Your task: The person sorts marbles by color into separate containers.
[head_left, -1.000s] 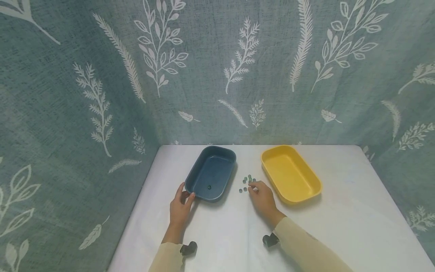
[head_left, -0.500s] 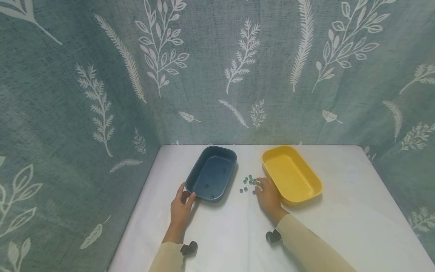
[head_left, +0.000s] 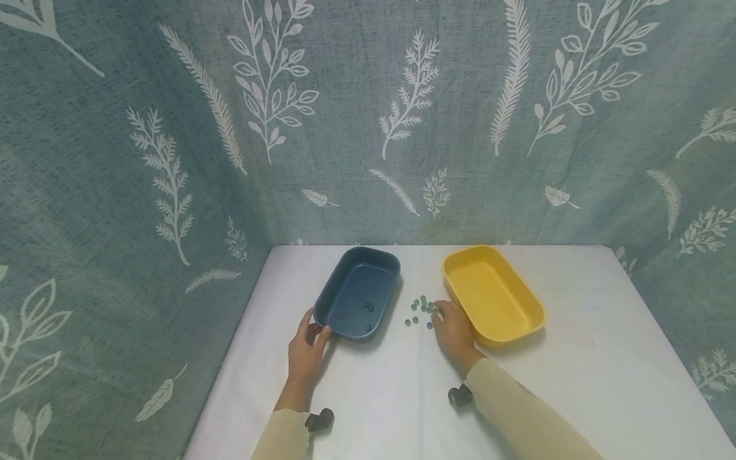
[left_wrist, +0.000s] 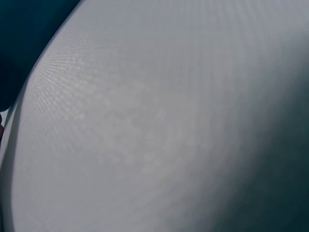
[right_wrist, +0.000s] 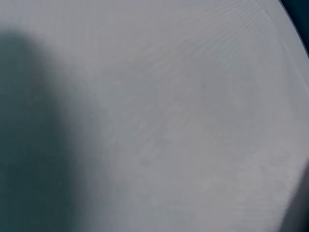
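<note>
Beads [head_left: 424,308] are scattered on the white table [head_left: 368,396] between the two trays, a bluer bead [head_left: 429,326] at the near edge of the cluster, two at its near left. A few dark pieces [head_left: 368,306] are seen inside the blue tray [head_left: 356,281] on the left. The yellow tray [head_left: 491,287] is placed right, no pieces visible in it.

Near-left corner of the blue tray is held by the left hand [head_left: 305,352], thumb and fingers set apart around it. The right hand [head_left: 453,329] is bent at the right edge of the cluster, thumb and index finger close about a bead; whether it is pinched cannot be told. Grip is not shown in either wrist view.

Step in hand judged as bead pick-up, tray steadied. Next move seems to call for one bead to be pinched and lifted clear, neighbours undisturbed; they look likely to roll if nudged.
</note>
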The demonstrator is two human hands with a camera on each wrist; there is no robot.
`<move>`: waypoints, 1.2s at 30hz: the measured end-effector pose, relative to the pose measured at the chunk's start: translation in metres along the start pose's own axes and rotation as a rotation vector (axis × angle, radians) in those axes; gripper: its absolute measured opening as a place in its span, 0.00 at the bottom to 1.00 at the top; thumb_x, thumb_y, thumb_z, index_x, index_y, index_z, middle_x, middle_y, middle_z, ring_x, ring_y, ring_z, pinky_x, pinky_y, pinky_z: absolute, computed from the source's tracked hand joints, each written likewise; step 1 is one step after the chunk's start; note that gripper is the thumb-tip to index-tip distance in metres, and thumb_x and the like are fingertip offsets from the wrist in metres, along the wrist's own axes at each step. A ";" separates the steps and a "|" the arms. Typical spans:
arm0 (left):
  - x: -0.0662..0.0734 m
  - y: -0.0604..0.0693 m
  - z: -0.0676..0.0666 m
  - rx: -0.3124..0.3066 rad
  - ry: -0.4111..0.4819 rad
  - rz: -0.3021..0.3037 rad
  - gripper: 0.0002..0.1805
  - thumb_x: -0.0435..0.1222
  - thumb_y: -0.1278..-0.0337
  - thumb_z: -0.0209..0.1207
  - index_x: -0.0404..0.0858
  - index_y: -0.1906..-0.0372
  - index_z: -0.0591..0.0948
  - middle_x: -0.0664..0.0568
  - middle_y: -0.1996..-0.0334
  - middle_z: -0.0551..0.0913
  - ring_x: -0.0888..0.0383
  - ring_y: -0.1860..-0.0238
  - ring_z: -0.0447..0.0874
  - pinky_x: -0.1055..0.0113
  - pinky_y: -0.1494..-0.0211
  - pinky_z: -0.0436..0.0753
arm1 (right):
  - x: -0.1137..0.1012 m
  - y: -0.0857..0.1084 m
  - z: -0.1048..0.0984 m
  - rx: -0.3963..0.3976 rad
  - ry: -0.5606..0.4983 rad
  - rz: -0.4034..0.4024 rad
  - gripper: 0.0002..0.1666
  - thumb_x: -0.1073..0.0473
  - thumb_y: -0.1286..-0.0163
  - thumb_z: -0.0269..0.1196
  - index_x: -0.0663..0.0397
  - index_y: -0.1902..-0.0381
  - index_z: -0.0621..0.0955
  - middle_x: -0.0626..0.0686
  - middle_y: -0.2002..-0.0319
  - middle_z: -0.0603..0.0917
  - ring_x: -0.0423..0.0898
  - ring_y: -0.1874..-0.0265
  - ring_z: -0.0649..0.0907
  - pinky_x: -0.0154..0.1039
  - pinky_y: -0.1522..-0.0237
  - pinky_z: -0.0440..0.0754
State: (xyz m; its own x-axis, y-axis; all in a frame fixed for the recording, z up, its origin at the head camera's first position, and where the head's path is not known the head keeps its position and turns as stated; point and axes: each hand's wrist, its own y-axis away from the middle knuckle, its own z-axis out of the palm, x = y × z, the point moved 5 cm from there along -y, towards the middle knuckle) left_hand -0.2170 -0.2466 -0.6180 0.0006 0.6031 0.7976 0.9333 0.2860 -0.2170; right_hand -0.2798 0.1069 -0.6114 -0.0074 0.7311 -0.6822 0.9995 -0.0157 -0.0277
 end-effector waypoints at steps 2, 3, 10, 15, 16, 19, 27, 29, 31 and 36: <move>-0.001 0.001 0.001 -0.008 -0.008 -0.010 0.37 0.54 0.37 0.60 0.48 0.27 0.63 0.44 0.50 0.84 0.42 0.39 0.75 0.44 0.33 0.65 | 0.001 0.000 0.001 0.005 0.004 0.008 0.20 0.57 0.28 0.58 0.59 0.41 0.77 0.57 0.44 0.79 0.55 0.40 0.74 0.52 0.35 0.67; -0.001 0.001 0.001 -0.010 -0.008 -0.012 0.37 0.54 0.37 0.60 0.48 0.27 0.63 0.44 0.50 0.84 0.42 0.39 0.75 0.44 0.33 0.65 | 0.002 0.000 0.001 0.009 0.013 0.012 0.20 0.57 0.28 0.58 0.59 0.42 0.77 0.57 0.44 0.79 0.55 0.41 0.75 0.52 0.35 0.67; 0.000 0.002 0.001 -0.016 0.011 0.001 0.37 0.52 0.37 0.60 0.47 0.27 0.63 0.43 0.49 0.83 0.42 0.39 0.74 0.43 0.33 0.64 | 0.004 0.003 0.004 0.040 0.042 0.009 0.16 0.57 0.29 0.59 0.58 0.47 0.80 0.56 0.50 0.81 0.53 0.46 0.77 0.51 0.39 0.71; 0.002 0.001 0.000 -0.035 0.027 0.001 0.37 0.52 0.36 0.60 0.47 0.27 0.62 0.44 0.49 0.83 0.42 0.38 0.74 0.43 0.32 0.62 | 0.003 0.007 0.004 0.058 0.010 -0.010 0.15 0.57 0.29 0.60 0.57 0.49 0.80 0.54 0.52 0.81 0.52 0.49 0.78 0.50 0.40 0.72; 0.002 0.001 -0.001 -0.036 0.030 -0.003 0.37 0.51 0.36 0.60 0.47 0.27 0.62 0.44 0.50 0.83 0.42 0.38 0.74 0.43 0.32 0.62 | 0.002 0.008 0.004 0.056 -0.006 -0.013 0.15 0.57 0.29 0.60 0.57 0.49 0.80 0.54 0.53 0.81 0.52 0.49 0.78 0.50 0.40 0.72; 0.002 0.001 -0.003 -0.028 0.037 -0.017 0.37 0.52 0.37 0.61 0.48 0.27 0.62 0.44 0.50 0.84 0.42 0.39 0.74 0.43 0.31 0.61 | 0.001 0.010 0.005 0.038 -0.053 -0.022 0.15 0.56 0.28 0.58 0.57 0.48 0.80 0.53 0.52 0.80 0.52 0.48 0.77 0.51 0.40 0.72; -0.003 -0.001 -0.002 -0.020 0.020 -0.019 0.38 0.53 0.37 0.61 0.47 0.26 0.62 0.44 0.50 0.84 0.42 0.39 0.75 0.43 0.31 0.62 | -0.003 0.012 0.005 0.038 -0.119 -0.036 0.18 0.53 0.26 0.56 0.56 0.45 0.79 0.52 0.49 0.80 0.51 0.45 0.77 0.49 0.40 0.73; -0.003 -0.001 -0.001 -0.019 0.019 -0.013 0.38 0.53 0.37 0.61 0.48 0.26 0.62 0.43 0.50 0.83 0.42 0.39 0.75 0.42 0.32 0.62 | -0.008 0.014 0.003 0.054 -0.166 -0.056 0.17 0.54 0.27 0.57 0.58 0.47 0.79 0.53 0.50 0.80 0.53 0.45 0.78 0.50 0.40 0.73; -0.004 -0.002 0.000 -0.015 0.020 -0.008 0.38 0.53 0.37 0.61 0.48 0.27 0.62 0.43 0.50 0.83 0.42 0.39 0.75 0.42 0.32 0.62 | -0.014 0.016 0.003 0.059 -0.196 -0.072 0.17 0.55 0.28 0.59 0.59 0.47 0.80 0.54 0.50 0.80 0.54 0.45 0.78 0.51 0.41 0.74; -0.003 -0.002 0.000 0.002 0.028 0.001 0.37 0.52 0.38 0.61 0.47 0.27 0.64 0.43 0.50 0.84 0.42 0.40 0.75 0.42 0.33 0.64 | -0.029 0.019 0.008 0.044 -0.204 -0.106 0.14 0.57 0.29 0.60 0.55 0.49 0.82 0.51 0.50 0.82 0.53 0.46 0.79 0.49 0.43 0.76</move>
State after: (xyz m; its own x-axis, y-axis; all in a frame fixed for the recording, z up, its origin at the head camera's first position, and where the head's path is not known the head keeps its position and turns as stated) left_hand -0.2190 -0.2495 -0.6196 0.0118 0.5826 0.8126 0.9327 0.2865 -0.2189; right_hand -0.2609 0.0806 -0.5980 -0.1228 0.5771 -0.8073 0.9905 0.0212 -0.1355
